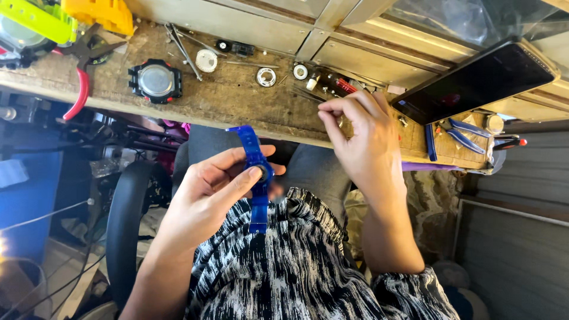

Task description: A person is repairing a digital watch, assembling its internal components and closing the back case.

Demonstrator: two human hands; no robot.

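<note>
blue watch in the left hand, right hand at the bench edge

the left hand [210, 189] is closed around a blue watch [258, 175], thumb pressed on the case, fingers wrapped behind it. the watch is held upright over the lap, below the bench [237, 98] edge, one strap end pointing up toward the bench and the other down over the black and white shirt [284, 272].

the right hand [358, 139] is at the front edge of the bench, fingers curled in and pinched together at the tips. whether something small sits between them i cannot tell; the back of the hand hides it.

on the bench, well left of the right hand, lies a black watch case [156, 81] with a round face and red marks. near it are a white ring [206, 60], a metal ring [266, 76] and a small white ring [300, 72]. tweezers [184, 47] lie just beside the black case. red-handled pliers [83, 77] hang over the bench's far left end. a dark phone [480, 80] leans up at the right, with blue tools [459, 136] below it. a black chair [127, 219] shows under the left arm.
</note>
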